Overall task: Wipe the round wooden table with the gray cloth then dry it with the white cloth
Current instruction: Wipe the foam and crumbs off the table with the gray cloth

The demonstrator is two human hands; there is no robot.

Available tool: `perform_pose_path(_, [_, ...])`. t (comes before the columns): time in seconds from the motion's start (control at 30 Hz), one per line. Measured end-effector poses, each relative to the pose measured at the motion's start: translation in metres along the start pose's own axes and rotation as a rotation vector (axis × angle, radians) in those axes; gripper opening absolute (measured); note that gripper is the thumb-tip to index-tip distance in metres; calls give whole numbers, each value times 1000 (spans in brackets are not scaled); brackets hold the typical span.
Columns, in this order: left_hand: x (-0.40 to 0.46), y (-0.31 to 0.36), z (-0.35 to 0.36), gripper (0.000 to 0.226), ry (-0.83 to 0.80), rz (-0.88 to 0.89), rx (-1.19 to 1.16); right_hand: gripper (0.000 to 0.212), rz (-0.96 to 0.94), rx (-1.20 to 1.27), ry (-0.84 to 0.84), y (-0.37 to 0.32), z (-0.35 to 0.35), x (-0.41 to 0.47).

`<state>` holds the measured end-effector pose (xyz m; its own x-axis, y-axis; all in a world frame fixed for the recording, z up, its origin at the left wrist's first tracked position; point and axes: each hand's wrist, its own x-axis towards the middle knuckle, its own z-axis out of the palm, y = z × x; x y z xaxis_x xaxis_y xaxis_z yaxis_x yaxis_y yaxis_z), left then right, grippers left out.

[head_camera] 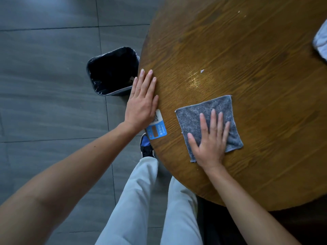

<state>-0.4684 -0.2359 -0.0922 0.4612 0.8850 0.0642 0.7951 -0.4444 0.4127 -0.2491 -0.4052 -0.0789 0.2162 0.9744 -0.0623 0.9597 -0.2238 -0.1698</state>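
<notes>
The round wooden table (247, 68) fills the right half of the view. A folded gray cloth (200, 114) lies flat near its front-left edge. My right hand (210, 140) presses palm-down on the cloth's near half, fingers spread. My left hand (143, 101) rests flat on the table's left rim, fingers together, holding nothing. The white cloth (321, 41) lies bunched at the table's far right edge, partly cut off by the frame. Small white crumbs (202, 71) sit on the wood beyond the gray cloth.
A blue and white QR sticker (157, 129) is stuck on the table edge under my left wrist. A black-lined waste bin (113, 71) stands on the gray tiled floor just left of the table. My legs and one shoe (146, 147) are below.
</notes>
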Motion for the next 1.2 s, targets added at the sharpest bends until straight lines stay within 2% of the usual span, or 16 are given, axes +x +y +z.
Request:
perform_pose_path(0.13, [-2, 5, 0, 54, 2, -49, 8, 75, -44, -75, -46, -4, 0, 24])
perform_pose_path(0.43, [-23, 22, 3, 57, 12, -246, 22, 77, -2, -91, -35, -5, -2, 126])
perform_pose_path(0.83, [-24, 16, 5, 59, -16, -237, -27, 75, -60, -62, -31, -55, 6, 202])
perform_pose_path(1.07, [-41, 19, 5, 62, -21, -277, -31, 63, -240, 20, 6, -94, 14, 229])
perform_pose_path(1.2, [-44, 20, 6, 63, -46, -278, -19, 57, -230, 59, 28, -99, 12, 232])
